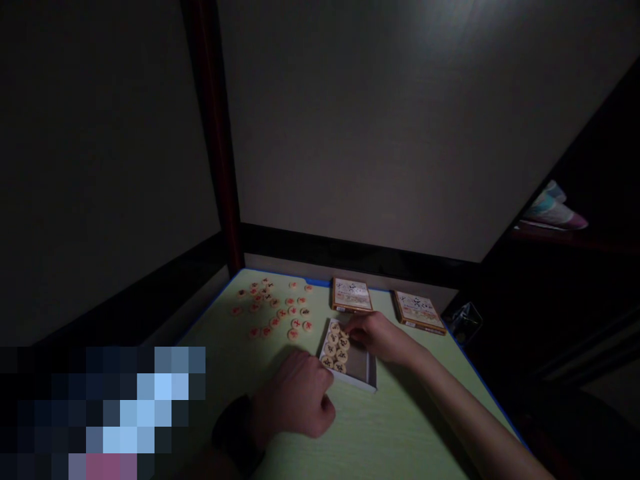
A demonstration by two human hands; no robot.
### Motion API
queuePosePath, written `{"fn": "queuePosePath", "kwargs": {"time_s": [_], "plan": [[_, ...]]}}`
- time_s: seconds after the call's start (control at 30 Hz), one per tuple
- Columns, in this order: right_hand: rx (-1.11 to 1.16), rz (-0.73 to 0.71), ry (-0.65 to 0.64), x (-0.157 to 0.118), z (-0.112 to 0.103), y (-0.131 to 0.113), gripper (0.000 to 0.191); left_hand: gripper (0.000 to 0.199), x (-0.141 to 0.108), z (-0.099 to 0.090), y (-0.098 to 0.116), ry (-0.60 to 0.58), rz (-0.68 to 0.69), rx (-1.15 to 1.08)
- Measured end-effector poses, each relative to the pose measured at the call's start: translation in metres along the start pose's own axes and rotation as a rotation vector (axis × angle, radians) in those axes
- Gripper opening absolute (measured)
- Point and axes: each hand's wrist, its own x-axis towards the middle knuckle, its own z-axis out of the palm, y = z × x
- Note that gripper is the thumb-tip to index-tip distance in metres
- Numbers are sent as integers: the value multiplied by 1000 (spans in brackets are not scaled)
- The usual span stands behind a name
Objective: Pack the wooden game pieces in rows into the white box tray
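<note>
Dimly lit overall — near-black at right. Highlighted by soft glare at top of wall panel (pixel 360 133). Shadowed on green tabletop (pixel 373 437) below right hand (pixel 377 337). Pixelated coarsely at lower left — unreadable.

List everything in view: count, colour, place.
Table: one, green, below
Tray: one, white rim, table's middle
Tray pieces: about eight, pale, dark marks, tray's left
Loose pieces: about two dozen, pale, red or dark marks, table's left
Boxes: two, white and brown, table's far edge
Panels: two, grey, behind
Post: one, dark red, between panels
Bundle: one, multicoloured, far right
Shiny item: one, unclear, table's right
Wristband: one, black, lower left
Left hand: one, bare, tray's corner
Right hand: one, bare, at tray
</note>
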Motion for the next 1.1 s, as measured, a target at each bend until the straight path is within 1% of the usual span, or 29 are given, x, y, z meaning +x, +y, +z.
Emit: {"fn": "queuePosePath", "kwargs": {"time_s": [0.17,0.23,0.3,0.37,0.47,0.53,0.6,0.7,0.8,0.87,0.97,1.03,1.1], "plan": [[71,44,-12,-4,-6,-2,25,18,-1,-2,1,-6,-2,-23],[93,68,5,-5,-8,-2,25,19,-2,-3,2,-2,-10,-34],[98,79,27,0,-11,-4,24,20,-2,-4,2,4,-4,-38],[79,67,33,12,-12,-8,23,21,-1,-3,2,1,22,-37],[55,20,3,49,-9,-20,22,23,0,-2,2,2,36,-30],[59,-17,-41,84,-4,-29,22,24,1,-2,2,0,44,-28],[46,-22,-87,122,3,-37,26,26,2,-2,2,-11,54,-26],[-83,-28,-144,175,15,-45,28,28,2,-5,4,-32,38,-31],[-124,-61,-149,213,26,-50,29,31,1,-7,7,-64,3,-57],[-125,-87,-153,230,32,-52,31,31,1,-7,9,-80,-25,-80],[-140,-150,-205,242,37,-53,35,33,2,-5,12,-85,-69,-114],[-170,-200,-254,246,40,-53,38,35,4,-5,12,-108,-66,-121],[-204,-237,-287,248,43,-52,40,37,6,-5,11,-139,-20,-110]]}}
